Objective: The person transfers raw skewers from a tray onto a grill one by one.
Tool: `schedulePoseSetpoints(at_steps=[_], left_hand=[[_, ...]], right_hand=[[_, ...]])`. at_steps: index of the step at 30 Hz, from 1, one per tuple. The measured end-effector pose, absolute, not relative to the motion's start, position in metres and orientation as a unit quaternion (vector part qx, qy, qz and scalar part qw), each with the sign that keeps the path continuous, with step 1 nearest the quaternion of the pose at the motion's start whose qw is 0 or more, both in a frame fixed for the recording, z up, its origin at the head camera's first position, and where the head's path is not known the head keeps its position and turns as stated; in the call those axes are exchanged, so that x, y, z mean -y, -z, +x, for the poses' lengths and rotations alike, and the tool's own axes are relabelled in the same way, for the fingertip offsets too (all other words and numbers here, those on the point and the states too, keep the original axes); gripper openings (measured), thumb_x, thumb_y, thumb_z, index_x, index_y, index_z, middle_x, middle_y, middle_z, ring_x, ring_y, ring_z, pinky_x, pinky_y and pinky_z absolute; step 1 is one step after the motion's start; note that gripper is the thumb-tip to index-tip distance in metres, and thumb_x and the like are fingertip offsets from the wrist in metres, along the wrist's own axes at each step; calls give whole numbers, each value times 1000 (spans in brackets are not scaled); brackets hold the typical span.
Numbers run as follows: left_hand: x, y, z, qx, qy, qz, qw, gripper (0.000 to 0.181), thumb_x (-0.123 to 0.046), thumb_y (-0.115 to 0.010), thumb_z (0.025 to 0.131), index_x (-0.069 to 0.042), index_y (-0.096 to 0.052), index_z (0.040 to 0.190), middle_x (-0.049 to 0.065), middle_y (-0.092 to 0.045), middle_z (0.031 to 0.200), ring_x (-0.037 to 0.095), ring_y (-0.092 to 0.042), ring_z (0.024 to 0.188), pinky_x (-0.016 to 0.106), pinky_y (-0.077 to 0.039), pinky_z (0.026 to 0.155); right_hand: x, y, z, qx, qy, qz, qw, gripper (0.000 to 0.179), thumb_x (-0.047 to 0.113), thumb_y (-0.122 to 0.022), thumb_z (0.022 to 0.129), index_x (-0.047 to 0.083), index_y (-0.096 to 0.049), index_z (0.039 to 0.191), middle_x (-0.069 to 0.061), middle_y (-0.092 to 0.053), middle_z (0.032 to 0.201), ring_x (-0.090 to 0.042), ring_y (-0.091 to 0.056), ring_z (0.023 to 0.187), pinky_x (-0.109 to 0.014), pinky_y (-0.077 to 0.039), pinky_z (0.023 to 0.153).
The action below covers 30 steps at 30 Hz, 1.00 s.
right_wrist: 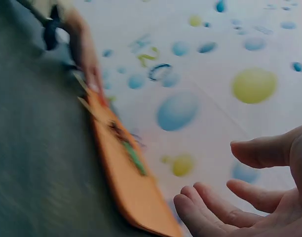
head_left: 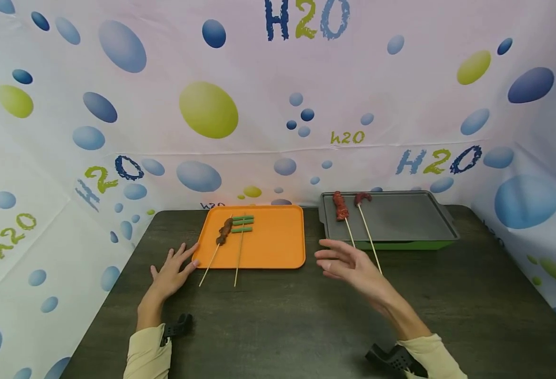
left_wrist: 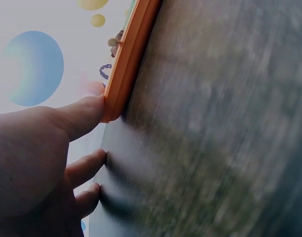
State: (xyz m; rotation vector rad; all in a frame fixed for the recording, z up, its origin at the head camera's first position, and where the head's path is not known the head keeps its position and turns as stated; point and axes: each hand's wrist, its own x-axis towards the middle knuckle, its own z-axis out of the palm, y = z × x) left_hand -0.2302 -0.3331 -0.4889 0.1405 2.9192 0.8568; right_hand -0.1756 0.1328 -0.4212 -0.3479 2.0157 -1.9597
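Observation:
My left hand rests at the near left corner of an orange tray, fingers spread. In the left wrist view its thumb lies against the tray's rim while other fingertips are at the tabletop. On the tray lie a skewer of brown meat pieces and a skewer with green stick-like pieces, their bare ends over the near rim. Between the tray and a grey grill plate, my right hand is held with loosely extended fingers and nothing in it. It overlaps the sticks of two skewers on the plate.
The grill plate, with a green base, stands at the back right. A red ridged meat skewer and one with a curled dark red piece lie on its left side. Behind the dark table hangs a printed sheet.

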Motion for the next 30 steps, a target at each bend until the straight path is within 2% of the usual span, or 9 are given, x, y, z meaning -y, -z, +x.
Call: schedulePoseSetpoints(at_steps=[5, 10, 17, 30], left_hand=[[335, 489, -231, -958, -278, 45, 51, 62, -40, -51, 108, -11, -34, 161, 32, -14, 165, 60, 1, 149, 87, 14, 98], [334, 488, -231, -958, -277, 45, 53, 64, -42, -51, 108, -11, -34, 161, 32, -14, 165, 60, 1, 149, 87, 14, 98], [333, 489, -230, -959, -275, 45, 50, 64, -42, -50, 108, -11, -34, 161, 32, -14, 165, 60, 0, 149, 87, 13, 98], [333, 488, -229, -957, -283, 40, 56, 64, -42, -51, 108, -12, -33, 162, 31, -12, 165, 59, 2, 149, 86, 15, 98]], right_hand=[[-94, 442, -184, -668, 703, -127, 208, 61, 14, -62, 104, 3, -35, 157, -31, -51, 145, -45, -55, 130, -52, -49, 105], [-61, 456, -190, -621, 735, -107, 251, 63, 11, -61, 104, 0, -31, 159, -33, -48, 146, -45, -53, 132, -50, -49, 105], [-26, 468, -196, -579, 758, -100, 284, 64, 9, -58, 105, 1, -26, 161, -34, -42, 152, -45, -50, 135, -50, -48, 107], [21, 478, -205, -548, 773, -67, 312, 68, 3, -56, 104, 2, -21, 163, -31, -43, 152, -42, -51, 136, -53, -39, 114]])
